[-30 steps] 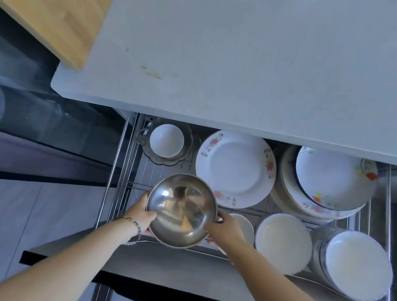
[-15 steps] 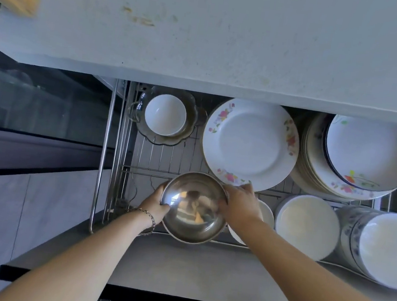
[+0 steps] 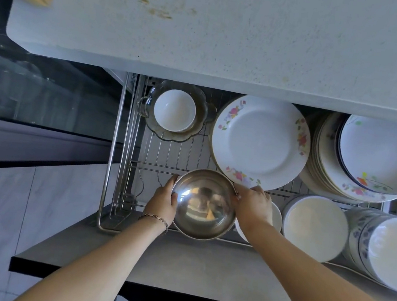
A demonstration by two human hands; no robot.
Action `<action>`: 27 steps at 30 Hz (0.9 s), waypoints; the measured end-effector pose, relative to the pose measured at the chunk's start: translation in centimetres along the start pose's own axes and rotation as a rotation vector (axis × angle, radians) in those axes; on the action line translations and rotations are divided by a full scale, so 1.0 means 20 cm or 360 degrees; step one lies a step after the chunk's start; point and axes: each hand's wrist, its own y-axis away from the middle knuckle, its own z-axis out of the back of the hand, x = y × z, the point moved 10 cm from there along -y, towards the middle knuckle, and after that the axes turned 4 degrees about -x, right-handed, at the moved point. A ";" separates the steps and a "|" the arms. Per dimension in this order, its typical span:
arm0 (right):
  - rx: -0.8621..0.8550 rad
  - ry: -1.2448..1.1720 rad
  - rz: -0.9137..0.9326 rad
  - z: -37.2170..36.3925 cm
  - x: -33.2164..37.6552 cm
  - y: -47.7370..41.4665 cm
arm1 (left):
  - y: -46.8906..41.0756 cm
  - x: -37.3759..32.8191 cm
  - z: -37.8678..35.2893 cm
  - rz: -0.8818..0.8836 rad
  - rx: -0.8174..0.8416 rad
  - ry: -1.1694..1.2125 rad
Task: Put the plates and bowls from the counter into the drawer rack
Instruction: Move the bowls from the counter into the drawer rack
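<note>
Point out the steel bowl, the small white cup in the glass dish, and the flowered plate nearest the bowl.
steel bowl (image 3: pixel 204 203), head view, on its shiny inner bottom.
small white cup (image 3: pixel 174 110), head view, on its white inside.
flowered plate (image 3: pixel 261 143), head view, on its plain white centre.

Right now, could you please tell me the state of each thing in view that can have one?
Drawer rack: pulled open.
Steel bowl: upright, empty, held over the rack's front left.
Left hand: gripping the bowl's left rim.
Right hand: gripping its right rim.
Floral plate: lying face up.
White cup: upright, empty, nested in a glass dish.
Plate stack: leaning at back right.
</note>
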 end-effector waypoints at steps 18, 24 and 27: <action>-0.0080 0.0041 -0.0053 0.03 -0.01 0.01 | 0.02 -0.02 0.05 0.0013 0.0033 0.0215; 0.0049 0.0101 -0.0037 0.08 -0.01 0.04 | 0.06 -0.06 0.04 0.0175 0.0211 -0.0002; 0.0056 0.0143 -0.0002 0.19 -0.04 0.08 | 0.13 -0.15 0.13 0.0182 0.0071 -0.0036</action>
